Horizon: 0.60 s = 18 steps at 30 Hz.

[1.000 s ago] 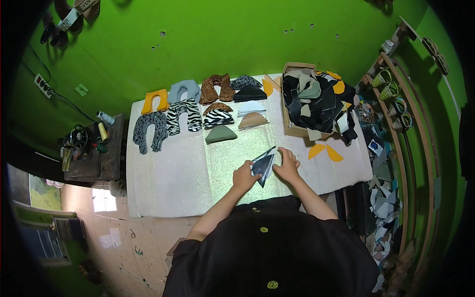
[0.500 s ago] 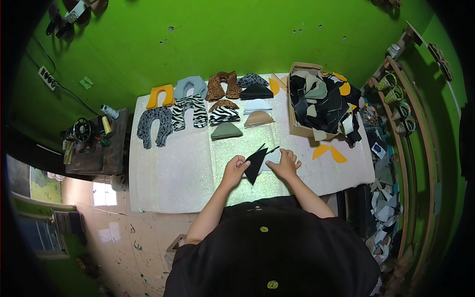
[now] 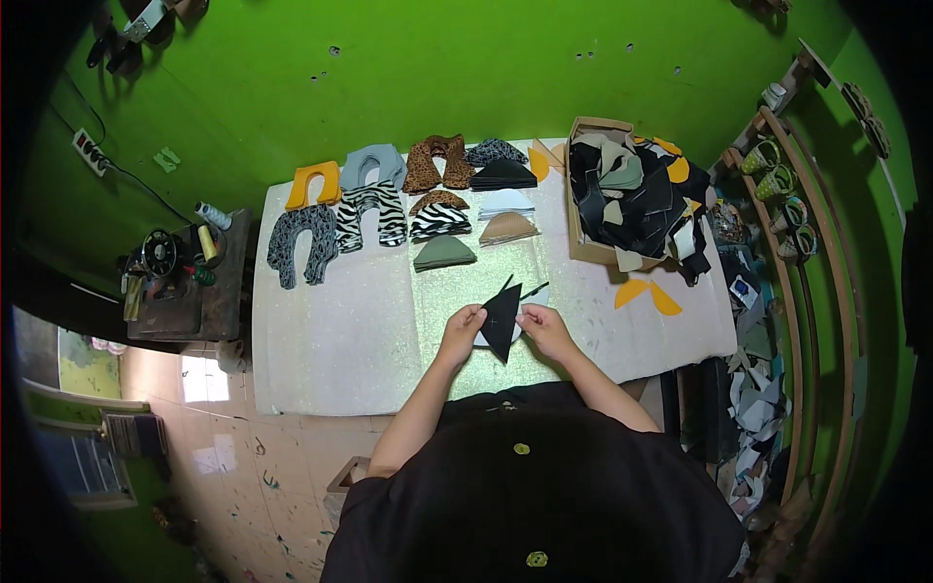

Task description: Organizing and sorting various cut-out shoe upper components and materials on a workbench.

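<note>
My left hand [image 3: 461,336] pinches the left edge of a black pointed piece of sheet material [image 3: 501,323], held above the table near its front edge. A small pale cross mark shows on its face. At the piece's right edge my right hand [image 3: 546,332] is closed, thumb and fingertips together. Partly hidden behind the piece and my right hand is a white piece [image 3: 539,294]. Two thin dark strips stick out above the black piece; what they belong to is hidden.
Stacked U-shaped pieces [image 3: 303,243] and half-round pieces [image 3: 445,255] in several colours and prints stand on the white table [image 3: 340,350]. A cardboard box [image 3: 593,255] at the right overflows with scraps. Two yellow pieces [image 3: 665,299] lie before it. A small side table [image 3: 219,301] holds thread spools.
My right hand has moved left to the black piece's right edge, and its fingers have drawn together. The black piece has turned a little, its face showing more.
</note>
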Available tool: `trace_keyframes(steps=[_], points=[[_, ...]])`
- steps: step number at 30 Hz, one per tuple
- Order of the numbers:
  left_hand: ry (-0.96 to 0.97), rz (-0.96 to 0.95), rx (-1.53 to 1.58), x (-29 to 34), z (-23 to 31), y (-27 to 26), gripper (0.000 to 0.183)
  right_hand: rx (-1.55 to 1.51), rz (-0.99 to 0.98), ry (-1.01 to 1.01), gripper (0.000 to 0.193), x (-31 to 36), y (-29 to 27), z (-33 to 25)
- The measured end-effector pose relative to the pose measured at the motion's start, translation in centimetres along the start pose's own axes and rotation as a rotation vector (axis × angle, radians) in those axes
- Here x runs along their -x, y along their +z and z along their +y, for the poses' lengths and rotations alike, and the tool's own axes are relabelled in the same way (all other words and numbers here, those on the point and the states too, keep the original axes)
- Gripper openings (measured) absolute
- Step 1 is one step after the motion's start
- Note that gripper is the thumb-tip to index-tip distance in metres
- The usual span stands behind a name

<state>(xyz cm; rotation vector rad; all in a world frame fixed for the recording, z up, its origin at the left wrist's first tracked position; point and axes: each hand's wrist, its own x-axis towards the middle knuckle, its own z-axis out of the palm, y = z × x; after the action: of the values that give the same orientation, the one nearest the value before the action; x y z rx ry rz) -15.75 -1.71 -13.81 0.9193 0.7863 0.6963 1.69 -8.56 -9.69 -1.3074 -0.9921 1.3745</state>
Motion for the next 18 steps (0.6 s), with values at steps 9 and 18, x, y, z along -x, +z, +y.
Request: trace_keyframes(steps=[9, 18], points=[[0.301, 0.267, 0.198, 1.4, 6.3, -4.4, 0.015, -0.319, 0.323, 0.026, 0.015, 0.7, -6.1, 2.7], [0.009, 0.114, -0.375, 2.0, 4.1, -5.4, 0.016, -0.092, 0.400, 0.071, 0.021, 1.4, -7.0, 0.3]])
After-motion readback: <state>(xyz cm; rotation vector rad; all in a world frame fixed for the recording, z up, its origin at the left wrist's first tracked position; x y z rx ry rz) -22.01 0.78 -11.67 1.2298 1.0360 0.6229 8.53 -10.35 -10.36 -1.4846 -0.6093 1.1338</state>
